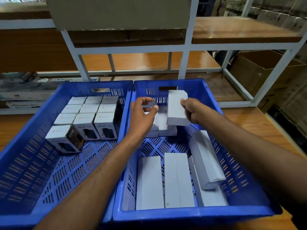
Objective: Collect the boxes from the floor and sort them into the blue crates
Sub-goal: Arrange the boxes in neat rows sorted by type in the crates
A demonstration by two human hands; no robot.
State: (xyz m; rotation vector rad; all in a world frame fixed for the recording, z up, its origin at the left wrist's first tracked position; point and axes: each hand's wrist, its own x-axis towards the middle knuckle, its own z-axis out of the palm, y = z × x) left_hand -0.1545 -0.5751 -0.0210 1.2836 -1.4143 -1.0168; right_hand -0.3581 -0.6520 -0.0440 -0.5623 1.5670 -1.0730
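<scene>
Two blue crates stand side by side on a wooden floor. The left crate (25,143) holds several printed black-and-white boxes (88,117) packed upright in rows at its far end. The right crate (196,214) holds plain white boxes (149,181) lying flat near me, one leaning on the right wall (206,160). My right hand (193,112) grips a plain white box (176,107) above the far end of the right crate. My left hand (142,113) hovers over white boxes (164,128) stacked there, fingers curled on what looks like a box edge.
A white metal rack (186,47) with wooden shelves rises just behind the crates, a cardboard sheet (119,12) on it. Open brown cartons (259,70) stand at the right. Flat packages (25,92) lie on the floor at the left.
</scene>
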